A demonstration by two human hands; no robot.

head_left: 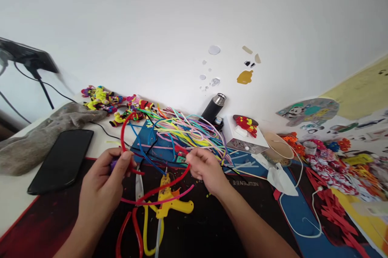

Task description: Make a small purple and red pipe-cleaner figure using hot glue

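My left hand (104,187) is closed, thumb against fingers, on a red pipe cleaner (123,134) that curves up above it. A small purple piece (113,164) shows between its fingers. My right hand (206,169) pinches the end of another red length (163,187), which slopes down to the left; whether the two lengths join is hidden. Below the hands, a pink pipe cleaner (157,202) crosses a yellow glue gun (174,206) lying on the dark mat. Beside the gun lie red-handled scissors (138,227), partly covered by the red length.
Behind the hands spreads a heap of coloured pipe cleaners (194,132). A black flask (213,108) leans near the wall, beside a white box (247,140). At left lie a black phone (62,161) and small colourful figures (103,98). A white cable (303,233) loops at right.
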